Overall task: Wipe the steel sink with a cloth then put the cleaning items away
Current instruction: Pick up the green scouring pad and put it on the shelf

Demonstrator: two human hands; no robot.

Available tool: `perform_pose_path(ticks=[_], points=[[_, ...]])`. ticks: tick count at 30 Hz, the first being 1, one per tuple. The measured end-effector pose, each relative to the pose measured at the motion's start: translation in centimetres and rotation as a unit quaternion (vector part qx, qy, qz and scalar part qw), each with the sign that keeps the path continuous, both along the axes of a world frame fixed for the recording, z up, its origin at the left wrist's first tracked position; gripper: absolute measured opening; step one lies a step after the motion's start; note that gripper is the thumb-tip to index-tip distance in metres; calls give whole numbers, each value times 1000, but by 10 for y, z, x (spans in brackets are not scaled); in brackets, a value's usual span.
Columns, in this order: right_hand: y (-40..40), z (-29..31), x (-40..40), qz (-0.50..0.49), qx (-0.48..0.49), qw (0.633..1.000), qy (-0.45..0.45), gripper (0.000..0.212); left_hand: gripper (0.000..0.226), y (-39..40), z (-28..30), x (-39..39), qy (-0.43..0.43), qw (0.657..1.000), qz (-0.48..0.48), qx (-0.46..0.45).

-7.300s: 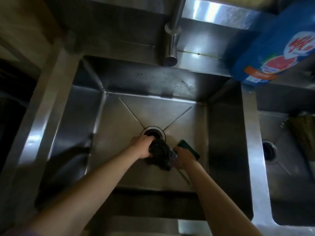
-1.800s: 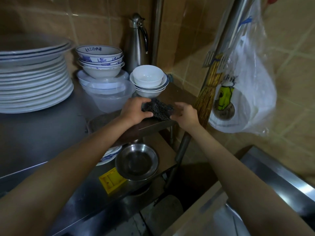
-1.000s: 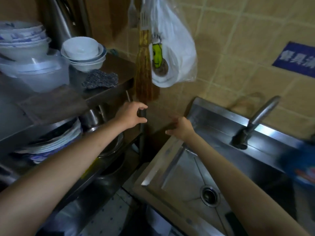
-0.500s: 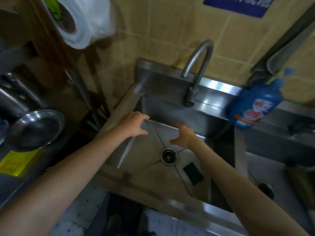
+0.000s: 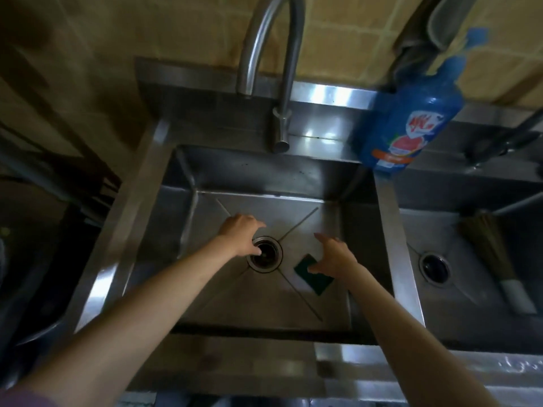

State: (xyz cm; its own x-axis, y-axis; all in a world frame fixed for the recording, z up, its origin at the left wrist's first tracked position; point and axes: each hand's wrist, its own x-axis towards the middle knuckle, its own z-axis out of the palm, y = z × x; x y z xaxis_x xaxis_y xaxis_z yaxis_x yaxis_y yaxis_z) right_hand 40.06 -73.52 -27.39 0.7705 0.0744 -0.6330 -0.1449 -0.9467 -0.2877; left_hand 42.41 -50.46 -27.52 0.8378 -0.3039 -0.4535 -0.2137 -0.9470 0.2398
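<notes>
The steel sink (image 5: 364, 230) fills the middle of the head view, with a round drain (image 5: 266, 255) in its floor. A dark green sponge (image 5: 318, 282) lies flat on the sink floor right of the drain. My right hand (image 5: 335, 255) hovers over the sponge with fingers spread, its thumb at the sponge's top edge, holding nothing. My left hand (image 5: 241, 235) hangs just left of the drain, fingers loosely bent and empty. The dark cloth is out of view.
A curved steel faucet (image 5: 279, 118) rises behind the sink. A blue detergent bottle (image 5: 411, 116) stands on the ledge at the back right. A second basin (image 5: 458, 295) on the right has its own drain (image 5: 435, 265) and a straw brush (image 5: 493, 254).
The view has swung from the shelf, where the dark cloth was set down, back to the sink. Both empty hands have dropped into the basin, the right one nearing the green sponge.
</notes>
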Motion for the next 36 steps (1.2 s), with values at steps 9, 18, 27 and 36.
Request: perform_pose_path(ticks=[9,18,27,36], points=[[-33,-70,8,-29,-35,992,114,75,59,-51,-74,20,41,995,-87,-2],[-50,-124,1,-25,-60,989,131,75,61,-94,-137,28,39,992,-122,-18],[-52,-159,-4,4,-119,985,124,74,88,-121,-180,32,39,980,-193,19],[-48,-165,-7,18,-120,988,94,79,60,-121,-197,23,-28,984,-169,-48]])
